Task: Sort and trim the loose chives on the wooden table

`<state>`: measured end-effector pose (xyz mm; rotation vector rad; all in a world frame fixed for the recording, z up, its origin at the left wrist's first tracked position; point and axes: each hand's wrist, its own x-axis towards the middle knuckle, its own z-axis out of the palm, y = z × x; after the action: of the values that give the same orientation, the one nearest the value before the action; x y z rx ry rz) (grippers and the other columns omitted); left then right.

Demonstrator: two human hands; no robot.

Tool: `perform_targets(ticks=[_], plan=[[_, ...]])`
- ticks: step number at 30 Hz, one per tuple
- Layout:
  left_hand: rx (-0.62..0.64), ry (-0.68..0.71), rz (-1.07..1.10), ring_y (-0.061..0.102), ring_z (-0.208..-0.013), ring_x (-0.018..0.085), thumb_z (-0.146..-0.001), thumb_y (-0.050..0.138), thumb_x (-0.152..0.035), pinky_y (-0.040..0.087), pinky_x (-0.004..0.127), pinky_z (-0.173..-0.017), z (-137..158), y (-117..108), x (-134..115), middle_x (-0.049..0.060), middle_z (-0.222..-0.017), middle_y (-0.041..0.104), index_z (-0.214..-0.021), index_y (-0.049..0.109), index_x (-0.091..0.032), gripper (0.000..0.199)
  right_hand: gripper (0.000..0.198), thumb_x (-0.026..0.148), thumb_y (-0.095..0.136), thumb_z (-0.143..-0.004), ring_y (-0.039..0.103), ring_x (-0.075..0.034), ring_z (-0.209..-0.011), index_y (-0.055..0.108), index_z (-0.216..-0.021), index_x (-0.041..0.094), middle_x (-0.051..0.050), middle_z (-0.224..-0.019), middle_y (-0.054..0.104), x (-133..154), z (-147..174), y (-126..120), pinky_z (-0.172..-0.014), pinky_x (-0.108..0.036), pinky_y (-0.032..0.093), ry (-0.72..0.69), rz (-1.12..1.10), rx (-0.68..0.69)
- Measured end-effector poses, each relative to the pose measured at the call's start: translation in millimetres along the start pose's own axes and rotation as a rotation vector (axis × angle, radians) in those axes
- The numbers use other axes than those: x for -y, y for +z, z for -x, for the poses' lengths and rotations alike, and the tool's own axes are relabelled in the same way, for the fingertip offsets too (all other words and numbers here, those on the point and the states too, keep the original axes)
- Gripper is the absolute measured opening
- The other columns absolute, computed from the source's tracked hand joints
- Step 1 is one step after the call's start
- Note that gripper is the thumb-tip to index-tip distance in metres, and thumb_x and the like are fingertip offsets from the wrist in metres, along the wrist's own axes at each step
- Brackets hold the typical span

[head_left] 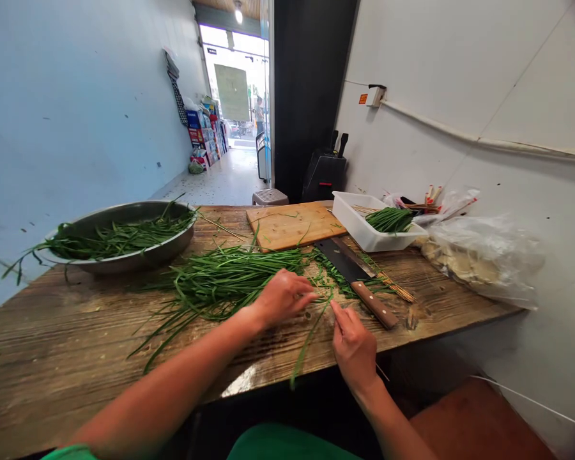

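My left hand [287, 298] is over the right end of a pile of long green chives [230, 275], its fingers loosely bent and apart, with no clear hold on anything. Facing it, my right hand [355, 345] is closed in a pinch at the upper end of a single chive leaf [307, 345], which hangs toward the table's front edge. A thin stick [382, 372] shows below this hand; whether it is held I cannot tell. Cut chive pieces [338, 271] lie beyond the fingers, partly under a cleaver [352, 268] with a brown wooden handle.
A metal basin [172, 246] of loose greens stands at the left. Behind the pile lies a wooden cutting board [292, 225]. A white plastic tub [386, 241] holds bundled chives and skewers. Bamboo skewers [402, 291] lie beside the cleaver. Clear plastic bags [483, 255] sit at the right.
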<state>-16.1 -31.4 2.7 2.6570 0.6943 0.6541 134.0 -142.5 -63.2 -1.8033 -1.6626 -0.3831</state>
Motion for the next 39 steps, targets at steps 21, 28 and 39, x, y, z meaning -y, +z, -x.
perform_targets(ticks=[21, 28, 39], plan=[[-0.252, -0.329, 0.041, 0.06, -0.081, 0.015, -0.075, 0.054, -0.028, 0.041, 0.025, -0.077, -11.8, 8.1, 37.4, 0.002, -0.087, 0.069, -0.083, 0.069, -0.02, 0.019, 0.035, 0.016, 0.034, -0.088, 0.057, -0.011, -0.067, 0.059, -0.112, 0.017, -0.004, -0.076, 0.061, -4.7, 2.5, 4.6, -0.058, -0.018, 0.04, 0.008, -0.042, -0.01], [-0.273, -0.5, 0.172, 0.062, -0.073, 0.016, -0.072, 0.052, -0.028, 0.045, 0.023, -0.068, -14.3, -1.1, 21.4, 0.002, -0.081, 0.07, -0.085, 0.071, -0.018, 0.025, 0.035, 0.015, 0.034, -0.088, 0.058, -0.012, -0.069, 0.058, -0.113, 0.017, -0.004, -0.077, 0.06, -4.9, 2.9, 4.9, -0.062, -0.019, 0.041, 0.019, -0.041, 0.012], [-0.292, -0.576, 0.311, 0.062, -0.07, 0.016, -0.069, 0.053, -0.031, 0.045, 0.022, -0.065, -13.1, -0.9, 22.3, 0.002, -0.075, 0.07, -0.081, 0.07, -0.014, 0.027, 0.035, 0.015, 0.035, -0.087, 0.058, -0.011, -0.067, 0.058, -0.113, 0.018, -0.003, -0.074, 0.06, -4.0, 2.2, 3.8, -0.058, -0.018, 0.04, 0.018, -0.027, 0.005]])
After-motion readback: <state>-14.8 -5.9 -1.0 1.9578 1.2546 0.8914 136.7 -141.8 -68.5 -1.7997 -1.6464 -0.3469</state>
